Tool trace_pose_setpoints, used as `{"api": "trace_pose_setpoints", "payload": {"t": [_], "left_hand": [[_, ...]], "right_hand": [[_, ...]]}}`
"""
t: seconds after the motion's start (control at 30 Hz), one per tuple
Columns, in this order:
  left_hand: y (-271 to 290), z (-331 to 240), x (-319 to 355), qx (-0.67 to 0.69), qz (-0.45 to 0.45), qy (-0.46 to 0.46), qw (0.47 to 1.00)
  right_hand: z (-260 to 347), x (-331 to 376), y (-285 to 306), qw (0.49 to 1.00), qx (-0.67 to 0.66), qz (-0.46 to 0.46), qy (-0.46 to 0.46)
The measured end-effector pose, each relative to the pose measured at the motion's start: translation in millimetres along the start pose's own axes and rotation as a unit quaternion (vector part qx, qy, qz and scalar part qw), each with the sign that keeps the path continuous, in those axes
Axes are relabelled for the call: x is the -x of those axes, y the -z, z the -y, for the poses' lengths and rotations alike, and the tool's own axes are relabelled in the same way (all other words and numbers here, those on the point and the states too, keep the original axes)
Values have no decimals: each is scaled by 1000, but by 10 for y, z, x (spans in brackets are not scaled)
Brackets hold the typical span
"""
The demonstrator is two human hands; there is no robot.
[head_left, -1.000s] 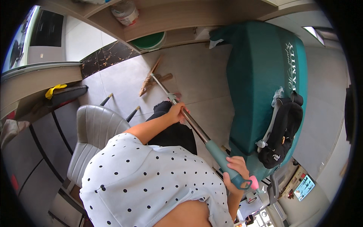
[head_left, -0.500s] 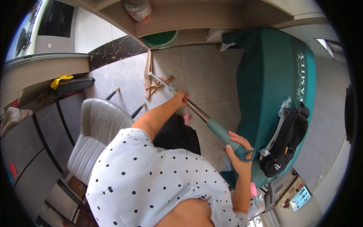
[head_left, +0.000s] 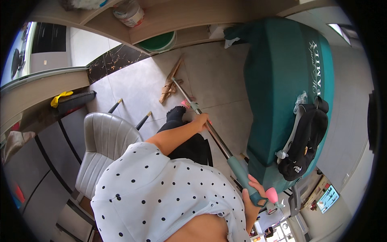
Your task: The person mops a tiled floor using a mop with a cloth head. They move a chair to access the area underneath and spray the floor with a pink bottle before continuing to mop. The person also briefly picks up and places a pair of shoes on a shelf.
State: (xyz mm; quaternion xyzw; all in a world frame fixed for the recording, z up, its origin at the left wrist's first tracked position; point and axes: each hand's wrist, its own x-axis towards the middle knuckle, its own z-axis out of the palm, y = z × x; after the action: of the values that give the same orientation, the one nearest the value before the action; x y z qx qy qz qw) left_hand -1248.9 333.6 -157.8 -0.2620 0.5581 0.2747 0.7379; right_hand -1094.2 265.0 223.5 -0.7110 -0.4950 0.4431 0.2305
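Note:
A flat mop (head_left: 219, 142) with a steel pole and a green grip slants from lower right to the floor ahead. My left hand (head_left: 202, 122) is wrapped round the middle of the pole. Higher up, at the grip's looped end, my right hand (head_left: 254, 194) is closed on the handle. A brown cloth (head_left: 169, 90) covers the mop's head and lies bunched on the grey tiles (head_left: 213, 72). Just behind the head, my foot in a pink shoe shows beside the pole.
To the left stands a grey padded chair (head_left: 111, 131), its legs reaching toward the mop. A table under a green cloth (head_left: 262, 92) fills the right, with a black backpack (head_left: 308, 139) on it. Ahead, a green-and-white bucket (head_left: 159, 42) sits under a wooden shelf (head_left: 177, 22).
The mop head has swung round and shifted right across the tiles. Both hands have moved lower and to the right with the pole, and my leg has come forward beside it.

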Motion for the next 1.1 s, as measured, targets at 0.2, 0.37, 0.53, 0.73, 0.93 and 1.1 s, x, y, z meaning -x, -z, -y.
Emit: {"api": "trace_pose_setpoints", "payload": {"t": [0.2,0.37,0.53,0.73,0.93,1.1], "left_hand": [[36,-632,-59,48,8,-55,997],[-314,-301,-524,-64,-35,4,997],[-1260,211,-237,-209,2,4,978],[-1451,436,36,-345,35,-40,937],[-1226,-71,-129,-393,-1,-132,910],[-786,-444,-517,-471,-96,-153,863]], "right_hand": [[-64,-783,-185,988,-53,83,121],[-200,-580,-4,996,-56,-54,37],[-342,105,78,976,-9,-209,-53],[-529,535,24,972,-32,-225,-54],[-753,472,-195,945,-286,-74,-140],[-922,269,-230,762,-582,158,-236]]}}
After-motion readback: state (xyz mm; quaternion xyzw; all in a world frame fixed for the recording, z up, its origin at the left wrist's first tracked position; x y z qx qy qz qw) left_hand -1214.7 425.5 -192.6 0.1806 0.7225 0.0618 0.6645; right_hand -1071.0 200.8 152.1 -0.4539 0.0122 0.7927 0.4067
